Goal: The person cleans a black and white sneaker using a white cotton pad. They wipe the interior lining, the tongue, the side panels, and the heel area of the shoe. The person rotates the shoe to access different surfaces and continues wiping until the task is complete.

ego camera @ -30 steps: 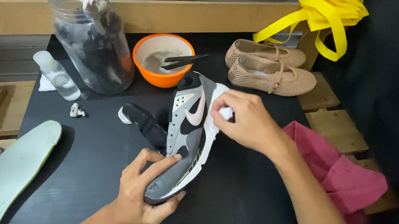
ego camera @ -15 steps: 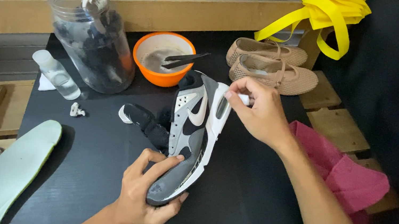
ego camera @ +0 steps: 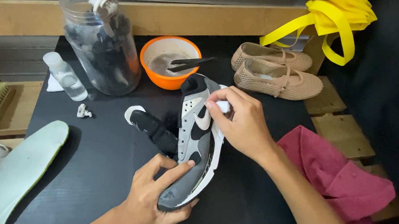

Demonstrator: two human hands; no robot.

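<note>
Black bench [ego camera: 91,175]: grey-white-black sneaker [ego camera: 195,144] at centre, on its side, toe near, heel far by orange bowl [ego camera: 164,63]. Left hand [ego camera: 155,196] closed round toe, steadying. Right hand [ego camera: 241,121] pinching small white pad [ego camera: 223,106], now pressed on upper beside sole edge; half second ago lifted clear, so wiping stroke resumed. Sneaker lies between both hands. Pink cloth [ego camera: 340,173] right. Green-edged insole [ego camera: 17,168] near left.

Sneaker [ego camera: 196,144] on its side at the mat's [ego camera: 91,175] centre, bowl [ego camera: 167,62] behind it, jar [ego camera: 100,41] left of bowl, flat shoes [ego camera: 276,72] right, insole [ego camera: 17,168] far left, cloth [ego camera: 340,176] far right.
</note>
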